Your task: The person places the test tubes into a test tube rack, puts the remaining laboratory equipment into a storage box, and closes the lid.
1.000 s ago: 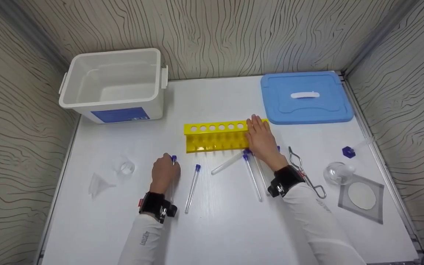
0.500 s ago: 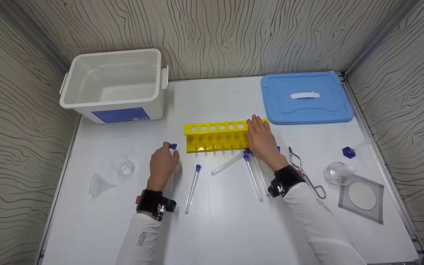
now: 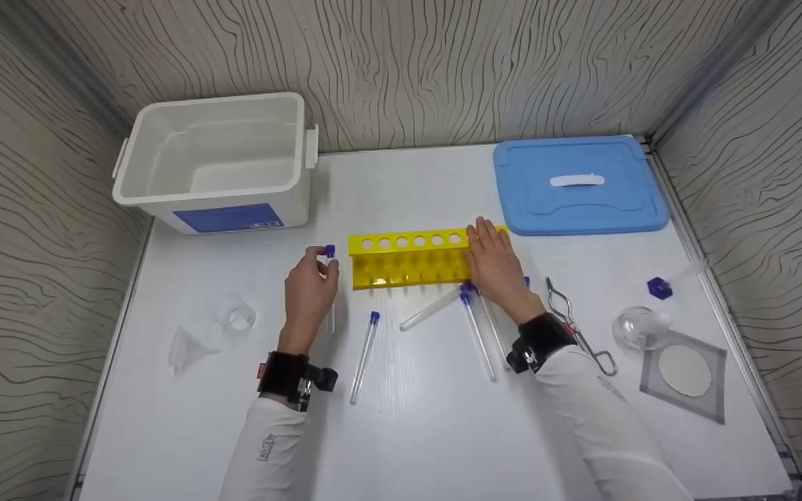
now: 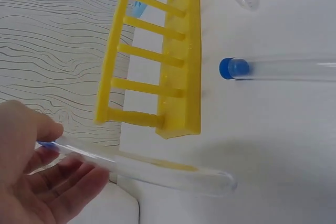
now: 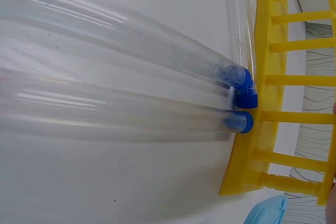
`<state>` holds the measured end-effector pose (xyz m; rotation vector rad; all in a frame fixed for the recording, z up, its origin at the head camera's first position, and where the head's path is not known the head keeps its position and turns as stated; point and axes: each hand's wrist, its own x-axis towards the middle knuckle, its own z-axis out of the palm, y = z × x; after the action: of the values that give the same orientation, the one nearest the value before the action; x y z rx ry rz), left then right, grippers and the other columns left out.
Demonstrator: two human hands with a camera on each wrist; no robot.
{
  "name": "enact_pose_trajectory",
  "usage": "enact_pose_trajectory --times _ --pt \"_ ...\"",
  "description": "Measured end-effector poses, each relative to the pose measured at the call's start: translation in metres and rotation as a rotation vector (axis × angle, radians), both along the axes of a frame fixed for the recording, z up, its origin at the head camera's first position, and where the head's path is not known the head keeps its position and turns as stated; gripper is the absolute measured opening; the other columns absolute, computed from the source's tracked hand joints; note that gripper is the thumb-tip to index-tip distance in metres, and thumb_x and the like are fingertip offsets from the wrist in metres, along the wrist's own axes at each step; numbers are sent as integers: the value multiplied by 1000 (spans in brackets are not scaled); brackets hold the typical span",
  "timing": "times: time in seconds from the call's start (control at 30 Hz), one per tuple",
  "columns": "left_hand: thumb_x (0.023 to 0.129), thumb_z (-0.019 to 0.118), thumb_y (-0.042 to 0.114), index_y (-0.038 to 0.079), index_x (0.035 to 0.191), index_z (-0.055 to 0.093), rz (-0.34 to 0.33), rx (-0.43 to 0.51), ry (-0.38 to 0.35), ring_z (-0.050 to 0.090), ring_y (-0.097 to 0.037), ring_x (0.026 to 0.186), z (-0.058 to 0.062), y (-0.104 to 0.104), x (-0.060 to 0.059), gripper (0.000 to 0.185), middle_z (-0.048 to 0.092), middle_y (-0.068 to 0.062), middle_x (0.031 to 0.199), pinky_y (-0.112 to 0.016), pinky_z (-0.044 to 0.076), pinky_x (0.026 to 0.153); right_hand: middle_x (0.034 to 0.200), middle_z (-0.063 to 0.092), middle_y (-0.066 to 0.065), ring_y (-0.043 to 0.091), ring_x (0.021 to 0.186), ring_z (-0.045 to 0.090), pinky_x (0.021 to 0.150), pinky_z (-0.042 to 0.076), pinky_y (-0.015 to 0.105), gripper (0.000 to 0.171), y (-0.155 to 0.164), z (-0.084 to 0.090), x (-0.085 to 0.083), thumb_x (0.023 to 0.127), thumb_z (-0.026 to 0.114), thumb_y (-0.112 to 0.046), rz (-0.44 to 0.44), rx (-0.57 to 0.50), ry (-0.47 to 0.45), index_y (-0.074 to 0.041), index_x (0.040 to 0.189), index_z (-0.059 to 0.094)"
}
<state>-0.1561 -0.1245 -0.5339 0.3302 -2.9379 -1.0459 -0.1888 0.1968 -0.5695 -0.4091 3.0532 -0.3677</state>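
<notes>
Passage between white box (image 3: 206, 193) and yellow rack (image 3: 408, 268); loose tubes (image 3: 479, 339) obstruct rack's near right side.

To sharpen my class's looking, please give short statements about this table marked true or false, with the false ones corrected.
1. The right hand rests on the yellow rack. True.
2. The left hand holds a test tube. True.
3. The yellow rack is full of tubes. False: no tube is seen standing in it.
4. The white box stands open. True.
5. The blue lid covers the white box. False: it lies apart, on the table.
</notes>
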Motion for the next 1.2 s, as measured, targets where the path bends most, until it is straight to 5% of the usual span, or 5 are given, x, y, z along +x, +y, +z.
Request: enact_pose_trajectory --times 0.53,0.9,1.2 --pt "97 62 19 4 123 61 6 207 441 66 -23 80 25 13 -12 31 69 -14 96 -34 60 73 161 28 24 38 152 25 126 17 55 54 -1 -2 0 106 39 -26 11 5 50 3 152 34" --pt "98 61 20 2 123 59 -15 228 521 66 -21 84 42 24 -22 32 67 -13 99 -30 60 77 164 24 20 35 154 21 127 14 52 56 -1 -1 -1 106 37 -28 -8 6 4 -1 154 30" --pt "98 60 19 2 122 58 -51 228 532 68 -21 88 43 32 -27 30 66 -13 102 -29 61 81 164 23 21 35 154 20 127 14 53 56 -2 -1 -1 106 36 -28 -9 -5 2 0 154 30"
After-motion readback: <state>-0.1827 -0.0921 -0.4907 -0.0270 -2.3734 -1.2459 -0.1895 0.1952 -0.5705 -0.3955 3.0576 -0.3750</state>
